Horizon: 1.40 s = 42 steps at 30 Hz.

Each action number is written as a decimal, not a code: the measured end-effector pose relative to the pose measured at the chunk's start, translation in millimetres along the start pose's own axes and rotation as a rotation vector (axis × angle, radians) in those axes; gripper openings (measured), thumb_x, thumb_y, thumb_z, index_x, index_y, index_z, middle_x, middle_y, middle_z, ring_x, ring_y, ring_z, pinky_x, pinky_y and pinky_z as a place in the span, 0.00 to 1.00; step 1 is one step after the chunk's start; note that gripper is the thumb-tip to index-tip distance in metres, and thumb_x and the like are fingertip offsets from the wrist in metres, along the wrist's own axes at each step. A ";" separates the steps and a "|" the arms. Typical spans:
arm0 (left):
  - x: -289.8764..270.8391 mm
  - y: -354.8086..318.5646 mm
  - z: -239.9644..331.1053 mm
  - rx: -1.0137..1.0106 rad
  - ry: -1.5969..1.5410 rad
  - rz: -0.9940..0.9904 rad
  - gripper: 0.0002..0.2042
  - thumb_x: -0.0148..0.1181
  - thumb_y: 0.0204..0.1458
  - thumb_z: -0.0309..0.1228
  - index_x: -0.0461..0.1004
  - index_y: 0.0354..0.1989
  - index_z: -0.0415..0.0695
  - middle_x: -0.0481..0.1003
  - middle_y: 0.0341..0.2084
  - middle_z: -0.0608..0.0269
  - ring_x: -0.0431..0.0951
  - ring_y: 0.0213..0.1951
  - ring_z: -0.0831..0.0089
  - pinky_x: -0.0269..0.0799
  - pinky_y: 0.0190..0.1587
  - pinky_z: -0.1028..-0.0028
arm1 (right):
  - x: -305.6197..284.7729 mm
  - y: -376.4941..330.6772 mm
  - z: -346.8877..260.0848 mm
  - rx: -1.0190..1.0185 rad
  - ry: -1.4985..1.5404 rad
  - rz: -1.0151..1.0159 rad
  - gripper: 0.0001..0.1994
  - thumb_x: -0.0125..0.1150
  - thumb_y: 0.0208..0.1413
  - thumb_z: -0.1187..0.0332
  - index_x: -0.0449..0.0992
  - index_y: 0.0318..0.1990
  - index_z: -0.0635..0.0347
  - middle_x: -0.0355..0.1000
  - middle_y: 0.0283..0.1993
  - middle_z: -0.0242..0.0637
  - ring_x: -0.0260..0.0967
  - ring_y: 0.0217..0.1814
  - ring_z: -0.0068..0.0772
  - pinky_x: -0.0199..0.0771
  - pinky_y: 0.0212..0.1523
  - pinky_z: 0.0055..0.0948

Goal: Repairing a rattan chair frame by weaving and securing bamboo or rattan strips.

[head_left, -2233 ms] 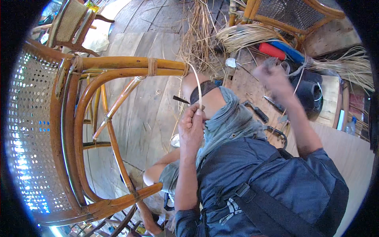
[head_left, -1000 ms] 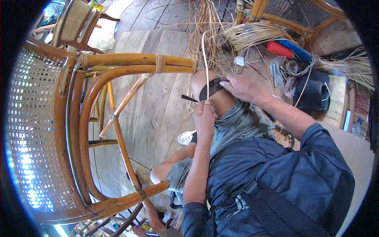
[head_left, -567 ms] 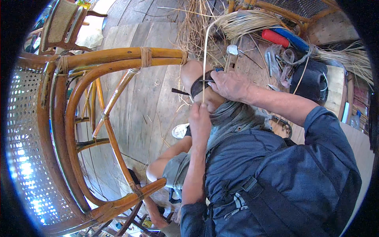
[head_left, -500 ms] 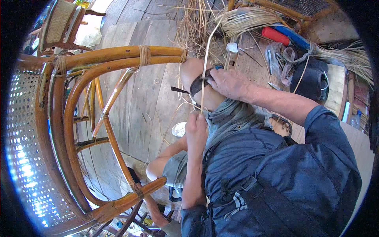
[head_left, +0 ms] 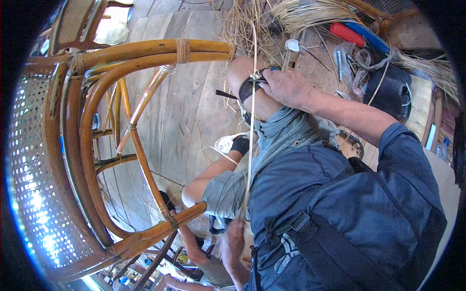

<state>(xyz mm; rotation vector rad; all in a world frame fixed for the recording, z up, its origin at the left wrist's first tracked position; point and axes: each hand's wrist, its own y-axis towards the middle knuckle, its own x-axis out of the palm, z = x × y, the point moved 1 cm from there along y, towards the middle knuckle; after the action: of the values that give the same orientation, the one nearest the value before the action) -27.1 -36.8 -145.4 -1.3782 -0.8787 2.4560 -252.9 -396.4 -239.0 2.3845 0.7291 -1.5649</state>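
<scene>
Near, the left hand (head_left: 233, 238) is clutching a strip (head_left: 251, 140); far, the right hand (head_left: 287, 88) is pinching a dark tool (head_left: 262, 76). Uneven tension could be snapping the strip.

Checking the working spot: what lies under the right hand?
Around the right hand, the bare leg and dark band show, the pale strip crossing the band. Whatever the hand covers cannot be seen.
</scene>
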 end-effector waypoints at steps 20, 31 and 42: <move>-20.4 285.1 156.5 0.769 -0.499 0.273 0.10 0.48 0.50 0.24 0.69 0.41 0.42 0.70 0.39 0.53 0.72 0.41 0.60 0.69 0.40 0.68 | 2.7 2.5 12.0 -0.118 0.281 0.013 0.10 0.46 0.52 0.63 0.65 0.33 0.62 0.71 0.32 0.47 0.71 0.35 0.49 0.70 0.32 0.44; 2.3 268.9 133.3 0.223 -1.703 -0.047 0.19 0.43 0.56 0.43 0.53 0.16 0.49 0.53 0.13 0.71 0.53 0.16 0.78 0.50 0.19 0.78 | -1.4 0.3 -8.3 -0.030 -0.020 -0.022 0.12 0.46 0.53 0.61 0.63 0.36 0.61 0.70 0.28 0.46 0.71 0.31 0.48 0.70 0.29 0.42; 11.1 69.8 57.7 -0.028 -1.359 0.308 0.18 0.40 0.56 0.33 0.52 0.13 0.46 0.53 0.11 0.69 0.52 0.15 0.78 0.45 0.18 0.78 | 10.8 7.6 -0.5 -0.029 -0.028 0.031 0.16 0.45 0.54 0.57 0.65 0.38 0.62 0.72 0.27 0.48 0.72 0.30 0.48 0.72 0.30 0.45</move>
<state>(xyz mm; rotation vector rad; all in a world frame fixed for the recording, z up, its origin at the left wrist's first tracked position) -72.7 -111.5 -171.2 0.4422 -0.8632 3.4851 -245.2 -399.6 -249.3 2.3374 0.7007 -1.5610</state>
